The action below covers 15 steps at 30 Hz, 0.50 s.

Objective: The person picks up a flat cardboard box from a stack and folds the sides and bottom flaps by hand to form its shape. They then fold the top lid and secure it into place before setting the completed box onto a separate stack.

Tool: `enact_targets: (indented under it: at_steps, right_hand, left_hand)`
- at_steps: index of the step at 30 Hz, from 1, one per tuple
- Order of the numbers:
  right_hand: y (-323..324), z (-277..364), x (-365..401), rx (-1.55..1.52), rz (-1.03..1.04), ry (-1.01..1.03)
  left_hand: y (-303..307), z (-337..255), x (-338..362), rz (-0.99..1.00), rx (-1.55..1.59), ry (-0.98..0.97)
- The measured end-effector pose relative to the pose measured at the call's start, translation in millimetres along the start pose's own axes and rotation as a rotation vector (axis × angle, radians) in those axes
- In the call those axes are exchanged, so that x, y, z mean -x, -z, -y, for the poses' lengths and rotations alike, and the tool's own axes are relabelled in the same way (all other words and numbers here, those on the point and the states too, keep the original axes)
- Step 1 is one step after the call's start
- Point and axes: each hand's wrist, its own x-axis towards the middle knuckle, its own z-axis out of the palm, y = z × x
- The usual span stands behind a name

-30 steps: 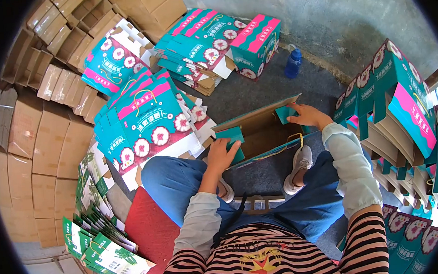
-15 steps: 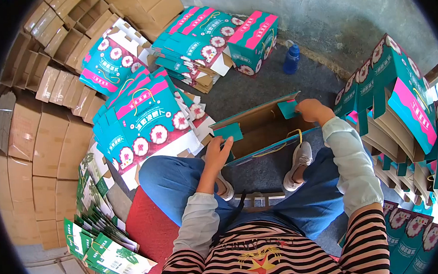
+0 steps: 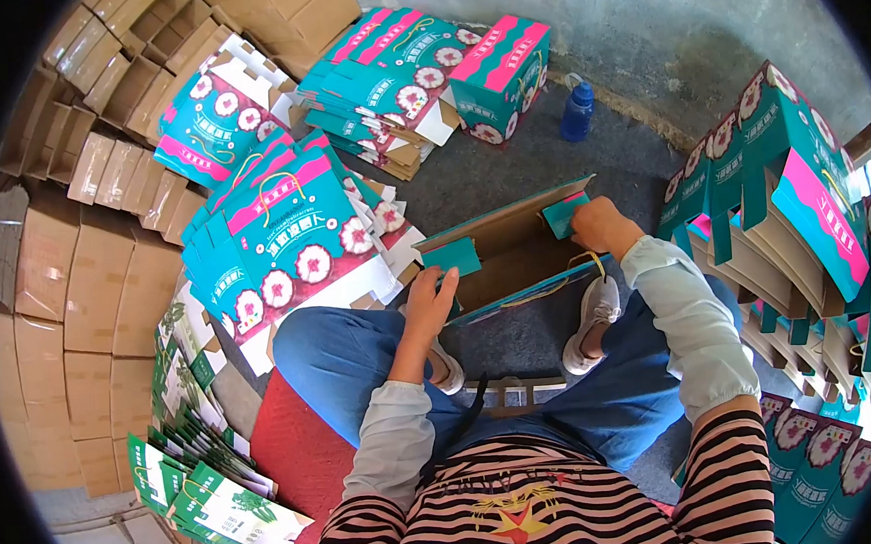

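An unfolded cardboard carton [image 3: 511, 235], teal outside and brown inside, stands open at the top between my feet. Its short end flaps fold inward at both ends, and a yellow cord handle [image 3: 586, 258] hangs at its near right edge. My left hand [image 3: 427, 300] grips the carton's left end, thumb near the teal left flap [image 3: 453, 257]; some fingertips are hidden. At the opposite end, my right hand [image 3: 604, 228] is closed around the edge by the right flap [image 3: 564, 214].
Flat teal cartons [image 3: 293, 226] lie in stacks at left and behind. One closed carton [image 3: 501, 78] stands near a blue bottle [image 3: 576, 112]. More assembled cartons [image 3: 789, 181] are piled at right. Brown boxes [image 3: 97, 283] line the left side, with green packaging [image 3: 220, 500] below.
My right hand has moved slightly left and inward, and the right flap has tilted further into the carton. My left hand stays nearly in place.
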Motion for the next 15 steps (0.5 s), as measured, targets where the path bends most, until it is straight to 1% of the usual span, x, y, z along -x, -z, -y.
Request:
enact_targets:
  at_steps: [2, 5, 8, 11, 14, 15]
  right_hand:
    - [10, -2, 4, -0.235, -0.065, -0.079]
    - [7, -12, 3, -0.343, -0.197, -0.142]
    - [-2, -21, 2, -0.289, -0.294, -0.056]
    - [35, -8, 14, -0.23, -0.466, 0.023]
    - [48, 1, 11, -0.123, -0.558, 0.034]
    - [52, 5, 10, -0.118, -0.64, 0.002]
  left_hand:
    - [2, 2, 0, 0.022, 0.006, 0.029]
    - [2, 0, 1, 0.03, -0.001, 0.038]
    - [1, -1, 2, 0.006, -0.011, 0.002]
    - [0, -4, 3, -0.036, -0.043, -0.035]
    - [1, -8, 3, -0.041, -0.041, -0.036]
    - [2, -9, 3, -0.035, -0.033, -0.031]
